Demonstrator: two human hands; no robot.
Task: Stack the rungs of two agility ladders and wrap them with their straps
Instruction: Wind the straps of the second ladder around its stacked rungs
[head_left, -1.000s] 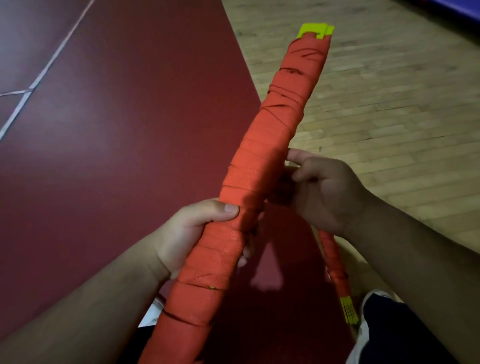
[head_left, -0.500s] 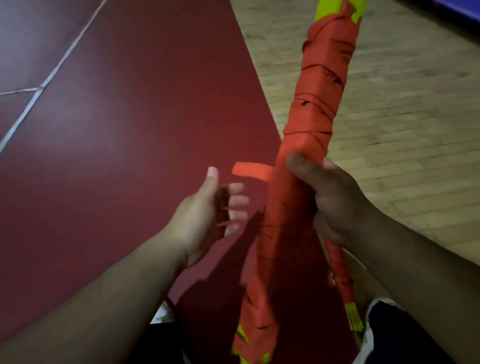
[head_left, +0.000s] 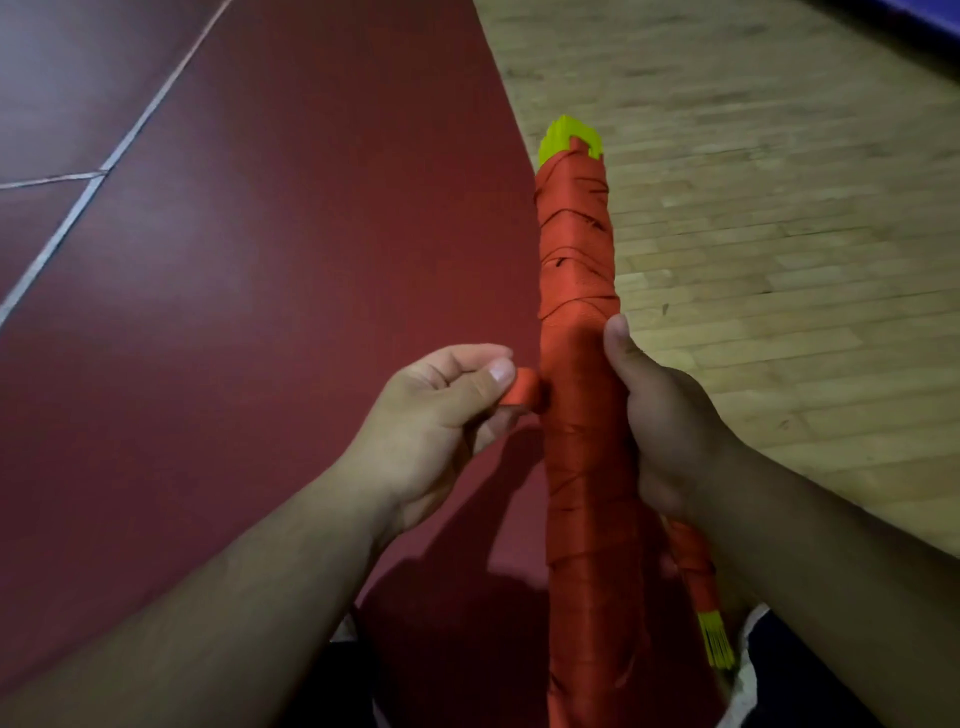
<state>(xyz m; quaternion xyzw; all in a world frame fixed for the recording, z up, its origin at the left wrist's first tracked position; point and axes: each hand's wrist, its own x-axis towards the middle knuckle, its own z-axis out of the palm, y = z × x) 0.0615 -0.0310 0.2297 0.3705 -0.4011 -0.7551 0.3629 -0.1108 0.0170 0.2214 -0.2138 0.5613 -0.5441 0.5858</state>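
Above the floor (head_left: 260, 260) the bundle (head_left: 576, 364) stands near upright, right hand (head_left: 670, 415) closed round its middle — stiff rungs (head_left: 569, 143) inside, soft slippery webbing outside. Left hand (head_left: 441, 415) pinches the strap end (head_left: 522, 392) beside it; that limp tail likely needs tension.

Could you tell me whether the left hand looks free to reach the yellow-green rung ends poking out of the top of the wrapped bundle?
Probably not yet: the left hand is pinching the loose strap end beside the bundle. The path up to the rung ends looks clear, but it would have to let go first.
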